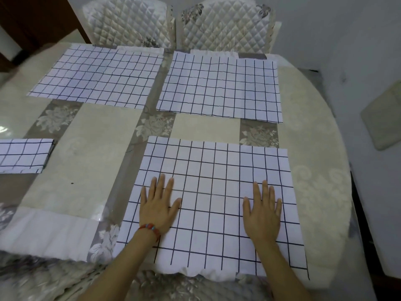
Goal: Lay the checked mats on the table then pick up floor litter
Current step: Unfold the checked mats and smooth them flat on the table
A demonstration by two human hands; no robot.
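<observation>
Three white mats with dark grid lines lie spread flat on the table [91, 148]. One mat [99, 77] is at the far left, one [221, 88] at the far right, and the nearest mat [214, 166] lies right in front of me. My left hand [157, 205] rests palm down on the near mat's left part, fingers spread. My right hand [262, 211] presses flat on its right part. A folded checked mat [23, 155] sits at the table's left edge.
Two quilted cream chairs [130, 20] [227, 22] stand at the far side of the table. A patterned cloth under clear plastic covers the tabletop. A pale cushion [384, 118] lies on the floor at the right, beyond the table's rounded edge.
</observation>
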